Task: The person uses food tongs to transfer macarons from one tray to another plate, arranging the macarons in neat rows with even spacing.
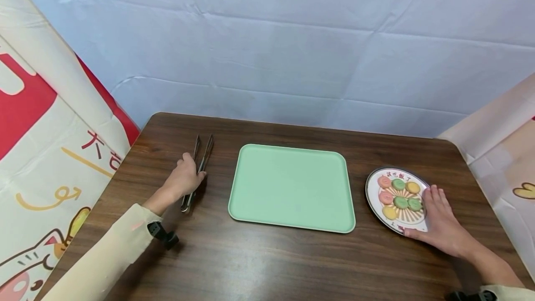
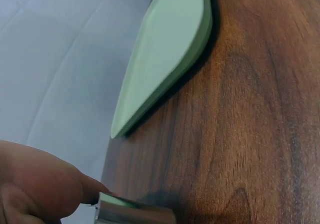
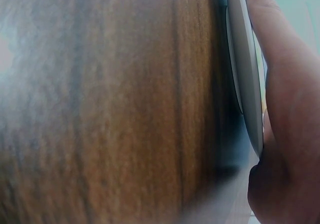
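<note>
On the left side of the table my left hand (image 1: 185,178) grips a pair of metal tongs (image 1: 205,156) around the middle. The tongs' tips point to the far edge, their arms spread apart. In the left wrist view, one end of the tongs (image 2: 135,213) shows beside my thumb. At the right, my right hand (image 1: 443,226) rests on the rim of a round white plate (image 1: 411,226), fingers extended along its right side and thumb over its near edge. Pink, green and yellow macarons (image 1: 400,202) lie on the plate. The right wrist view shows the plate's side (image 3: 247,69) under my hand.
A pale green rectangular tray (image 1: 292,189) lies between the tongs and the plate on the dark wooden table (image 1: 267,259). Light cloth (image 1: 271,50) hangs behind the table, and printed cloth (image 1: 50,152) hangs at the left.
</note>
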Demonstrator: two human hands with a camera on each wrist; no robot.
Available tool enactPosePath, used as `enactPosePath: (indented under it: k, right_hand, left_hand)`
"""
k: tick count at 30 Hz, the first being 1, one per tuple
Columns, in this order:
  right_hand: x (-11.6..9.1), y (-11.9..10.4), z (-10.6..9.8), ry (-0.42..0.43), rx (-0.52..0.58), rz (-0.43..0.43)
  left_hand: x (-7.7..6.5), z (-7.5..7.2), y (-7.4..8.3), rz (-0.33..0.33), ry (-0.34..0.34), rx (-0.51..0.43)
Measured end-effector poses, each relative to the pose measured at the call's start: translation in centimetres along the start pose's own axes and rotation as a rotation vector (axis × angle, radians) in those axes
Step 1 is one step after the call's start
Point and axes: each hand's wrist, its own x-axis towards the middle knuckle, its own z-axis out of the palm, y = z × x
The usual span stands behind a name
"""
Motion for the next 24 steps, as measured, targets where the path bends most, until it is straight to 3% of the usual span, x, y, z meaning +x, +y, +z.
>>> enactPosePath:
  k: [8, 24]
  right_hand:
    - [-0.09, 0.16, 0.05, -0.009, 0.007, 0.002]
    - [0.02, 0.04, -0.02, -0.006, -0.003, 0.004]
  left_hand:
    - [-0.01, 0.03, -0.28, -0.005, -0.009, 0.017]
    - [0.00, 0.00, -0.45, -0.056, -0.029, 0.141]
